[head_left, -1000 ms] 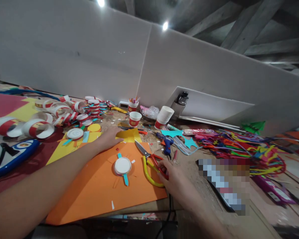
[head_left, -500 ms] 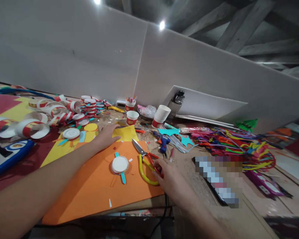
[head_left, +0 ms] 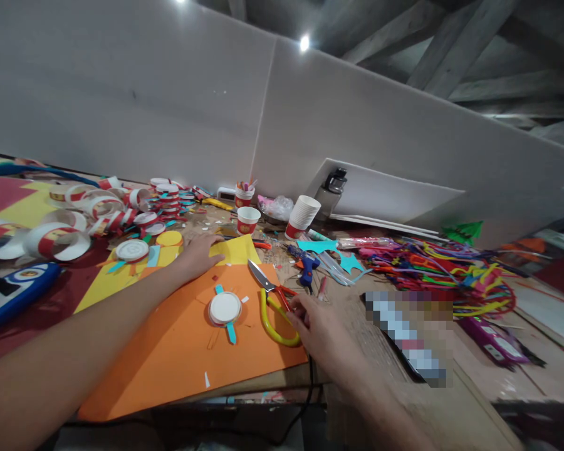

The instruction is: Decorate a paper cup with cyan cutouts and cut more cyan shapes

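Observation:
My left hand lies at the left edge of a yellow paper piece, its thumb apart from the fingers. My right hand is closed at the red handle of a pair of scissors; the scissors also have a yellow loop, and the blades point away to the upper left. Between my hands, a white round disc with turquoise paper strips at its top and bottom rests on an orange sheet. Small paper scraps are scattered around it.
Behind are a paper cup, stacked cups and a bottle. A blue glue gun, pipe cleaners and a blurred-out phone-like object lie to the right. Cut cup rings fill the left.
The view has shifted slightly. My right hand's fingers have moved a little on the red scissor handle, covering more of it. My left hand stays at the yellow paper.

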`<action>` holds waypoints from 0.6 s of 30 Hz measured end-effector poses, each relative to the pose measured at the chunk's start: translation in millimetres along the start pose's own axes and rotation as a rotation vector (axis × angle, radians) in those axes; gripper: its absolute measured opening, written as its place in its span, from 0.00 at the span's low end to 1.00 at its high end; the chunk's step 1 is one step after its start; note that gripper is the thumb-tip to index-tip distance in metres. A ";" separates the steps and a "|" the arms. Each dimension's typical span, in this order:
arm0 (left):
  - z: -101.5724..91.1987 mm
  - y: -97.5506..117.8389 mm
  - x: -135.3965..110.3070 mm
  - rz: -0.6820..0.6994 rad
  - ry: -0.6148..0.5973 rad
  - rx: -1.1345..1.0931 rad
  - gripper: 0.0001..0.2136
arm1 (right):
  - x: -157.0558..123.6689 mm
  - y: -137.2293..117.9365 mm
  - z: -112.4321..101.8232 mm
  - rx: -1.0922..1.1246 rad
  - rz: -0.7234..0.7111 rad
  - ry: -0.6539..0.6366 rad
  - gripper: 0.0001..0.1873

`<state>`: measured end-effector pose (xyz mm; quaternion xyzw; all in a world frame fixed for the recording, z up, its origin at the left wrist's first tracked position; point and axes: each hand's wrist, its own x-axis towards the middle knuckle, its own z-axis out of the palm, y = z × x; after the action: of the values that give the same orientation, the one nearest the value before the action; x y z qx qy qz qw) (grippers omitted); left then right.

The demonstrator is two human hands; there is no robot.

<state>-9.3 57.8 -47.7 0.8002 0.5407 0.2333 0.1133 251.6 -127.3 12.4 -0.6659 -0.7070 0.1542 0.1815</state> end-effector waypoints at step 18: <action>-11.3 11.8 -4.1 -0.075 0.166 -0.049 0.15 | 123.3 88.8 -43.0 -0.592 0.511 0.111 0.15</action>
<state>-6.5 48.6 -33.9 0.7544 0.5719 0.3077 0.0960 344.3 0.5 16.0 -0.8512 -0.5217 -0.0523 -0.0245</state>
